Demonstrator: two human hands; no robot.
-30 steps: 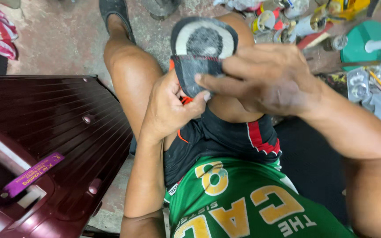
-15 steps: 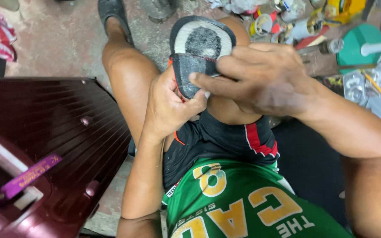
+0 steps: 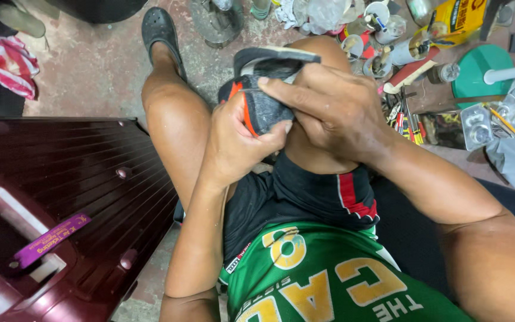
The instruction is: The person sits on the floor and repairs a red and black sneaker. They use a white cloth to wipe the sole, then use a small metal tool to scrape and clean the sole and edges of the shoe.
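A black shoe with an orange edge [image 3: 263, 95] is held up over the knees, clamped between both hands: the left hand [image 3: 233, 140] is closed around its lower part from underneath, while the right hand [image 3: 329, 113] is wrapped over the top, its fingers [image 3: 281, 89] pressed flat against the grey sole. The step in hand appears to be the pressing of the sole against the upper, though the join itself is hidden under the fingers and cannot be judged. A firm, even squeeze along the edge would be called for, with the shoe turned so that the seam can be seen. A dark red ribbed suitcase [image 3: 61, 203] lies just beside the left leg, and a clutter of small tools and containers [image 3: 400, 53] is spread on the concrete floor [image 3: 108, 65] beyond the knees; a green round lid [image 3: 478, 71] lies at the right. Nothing is seen between the hands and the shoe.
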